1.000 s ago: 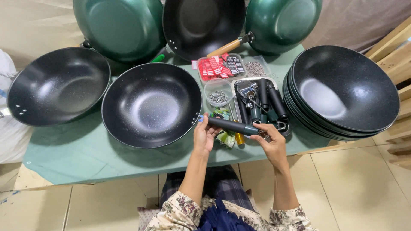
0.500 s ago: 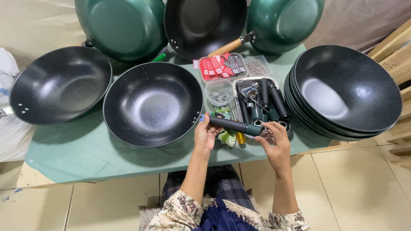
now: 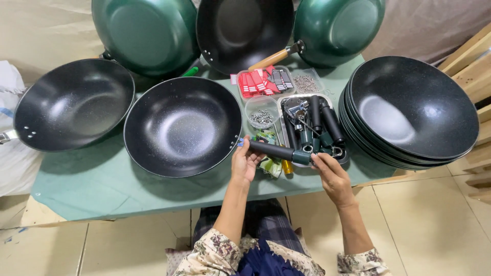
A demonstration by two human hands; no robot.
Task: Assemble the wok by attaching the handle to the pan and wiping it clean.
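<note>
The left hand (image 3: 247, 164) is closed around the dark end of a black pan handle (image 3: 276, 151), which lies level just past the near rim of the middle wok (image 3: 182, 127). The right hand (image 3: 330, 174) pinches the handle's green metal end with its fingertips; something small may sit between them, but it is too small to tell.

Just behind the handle a steel tray (image 3: 338, 156) holds more black handles and metal fittings. A round clear tub of screws (image 3: 262, 112) stands beside the tray, and behind both are a box of red and dark pieces (image 3: 261, 82) and a box of small washers (image 3: 307, 83). A yellow-handled screwdriver (image 3: 287, 166) and a green wrapper (image 3: 271, 166) lie under the handle.

Another wok (image 3: 74, 105) lies to the left and a stack of woks (image 3: 409, 112) to the right. Three pans lean at the back, two green (image 3: 146, 33) (image 3: 340, 28) and a black one (image 3: 243, 30) with a wooden handle.

The bench (image 3: 92, 184) carries a green cloth. The floor (image 3: 424, 230) is pale tile, and wooden slats (image 3: 473, 61) stand at the right.
</note>
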